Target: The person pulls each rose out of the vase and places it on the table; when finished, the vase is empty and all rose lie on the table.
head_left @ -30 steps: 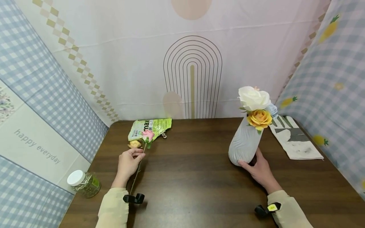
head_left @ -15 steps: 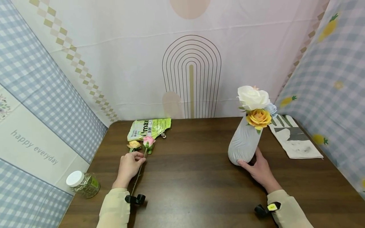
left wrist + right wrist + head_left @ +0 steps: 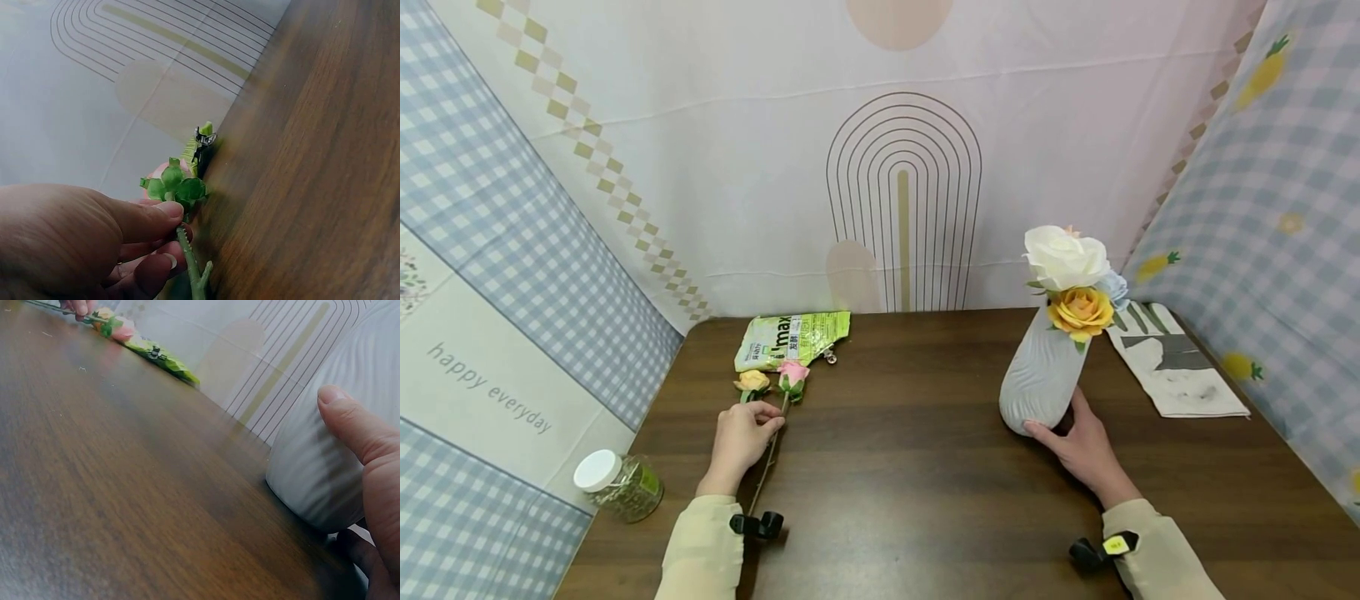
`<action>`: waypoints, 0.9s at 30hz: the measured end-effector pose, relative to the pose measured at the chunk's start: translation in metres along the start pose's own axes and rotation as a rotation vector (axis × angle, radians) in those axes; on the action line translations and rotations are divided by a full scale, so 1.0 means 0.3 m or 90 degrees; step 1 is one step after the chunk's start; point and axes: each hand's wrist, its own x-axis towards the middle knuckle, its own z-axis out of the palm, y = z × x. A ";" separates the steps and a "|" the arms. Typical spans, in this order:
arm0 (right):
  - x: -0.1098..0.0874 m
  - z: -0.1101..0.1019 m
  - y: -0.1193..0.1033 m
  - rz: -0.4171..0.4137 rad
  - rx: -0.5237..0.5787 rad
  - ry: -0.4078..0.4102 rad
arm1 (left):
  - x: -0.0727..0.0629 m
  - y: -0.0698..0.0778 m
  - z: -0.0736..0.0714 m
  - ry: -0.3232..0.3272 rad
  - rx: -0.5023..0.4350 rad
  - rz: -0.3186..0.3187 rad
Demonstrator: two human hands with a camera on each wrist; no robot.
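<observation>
Between thumb and fingers, my left hand (image 3: 737, 440) pinches the green stem (image 3: 194, 265) of a pink rose (image 3: 793, 377). The rose lies low along the left part of the table, its bloom pointing away from me. Just left of that bloom is a pale yellow rose (image 3: 752, 382), its stem mostly hidden by the hand. My right hand (image 3: 1088, 454) grips the lower part of a white ribbed vase (image 3: 1043, 375), thumb in front and fingers mostly hidden behind. A white flower (image 3: 1066, 258), an orange-yellow rose (image 3: 1081, 312) and a light blue flower (image 3: 1115, 287) stand in the vase.
A green and white packet (image 3: 793, 340) with a small metal clip (image 3: 830, 357) lies at the back left. A white-lidded jar (image 3: 625, 492) stands at the left edge. Behind the vase, a printed cloth (image 3: 1180, 367) lies at right. Fabric walls enclose the table (image 3: 910, 467).
The pink rose's bloom has come down and slightly towards me, off the front of the packet. My left hand has shifted a little nearer with it. The right hand and vase stay put.
</observation>
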 end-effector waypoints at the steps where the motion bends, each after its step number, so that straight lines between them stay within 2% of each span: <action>1: 0.000 0.000 0.000 0.000 0.001 -0.001 | 0.000 0.000 0.000 -0.001 -0.004 -0.002; 8: 0.000 0.001 0.000 -0.001 -0.002 0.002 | -0.001 -0.008 0.004 -0.030 -0.049 -0.025; 27: -0.001 0.002 -0.002 0.001 -0.005 0.003 | -0.002 -0.018 0.011 -0.045 -0.087 -0.046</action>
